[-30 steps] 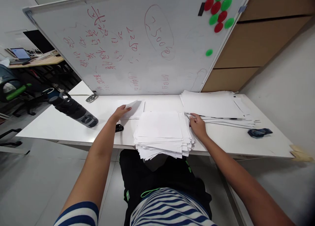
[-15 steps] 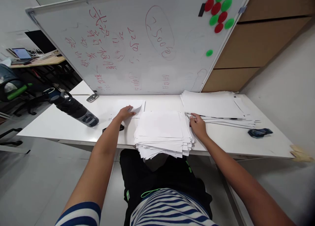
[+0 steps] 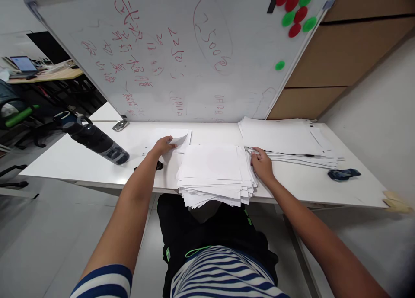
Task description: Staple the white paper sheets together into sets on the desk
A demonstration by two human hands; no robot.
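My left hand [image 3: 164, 145] is closed on the curled edge of a white paper sheet [image 3: 180, 139], which lies on the table left of the big stack. In front of me a thick, uneven paper stack [image 3: 210, 164] overhangs the table's near edge. At its right side is my right hand [image 3: 262, 165], fingers bent and pressed together near the stack's upper right corner. A thin dark-edged bit shows by those fingertips; what they hold is too small to make out. A second paper pile [image 3: 279, 136] fans out beyond that hand.
A dark water bottle [image 3: 97, 141] stands at the left, with a grey computer mouse [image 3: 120, 125] behind it. A small black object [image 3: 159, 165] is partly under my left forearm. A dark bundle [image 3: 343, 174] lies right. The whiteboard [image 3: 181, 81] rises along the back.
The view has shifted slightly, moving the whiteboard up in the picture. Both hands stay nearly where they were, the left still at the curled sheet.
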